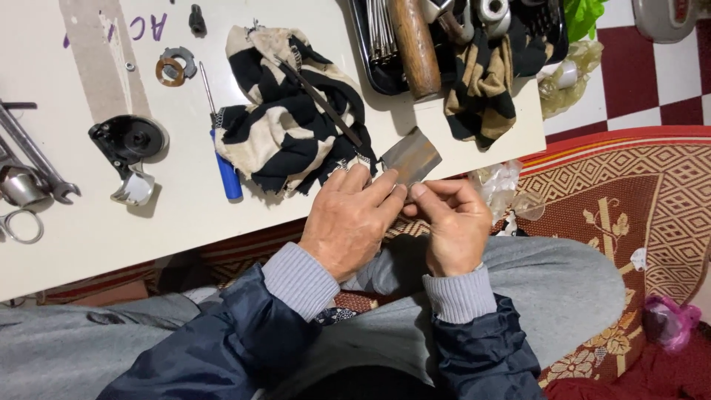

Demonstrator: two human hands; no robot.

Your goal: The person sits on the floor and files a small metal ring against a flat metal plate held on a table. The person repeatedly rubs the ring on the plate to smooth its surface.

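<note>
Both of my hands meet at the near edge of a low white board (89,222). My left hand (348,218) and my right hand (453,222) pinch a small grey sheet of sandpaper (412,157) between thumbs and fingers. The sheet sticks up past my fingertips, over the board's edge. What lies under the fingers is hidden. A black-and-cream striped rag (285,130) lies just beyond my left hand, with a thin dark rod (320,100) resting across it.
A blue-handled screwdriver (222,152), a black round part (127,142), metal rings (174,68) and wrenches (33,159) lie on the board. A black tray (366,55) holds a wooden-handled tool (415,44) and another striped rag (481,89). A patterned red mat (615,200) lies at right.
</note>
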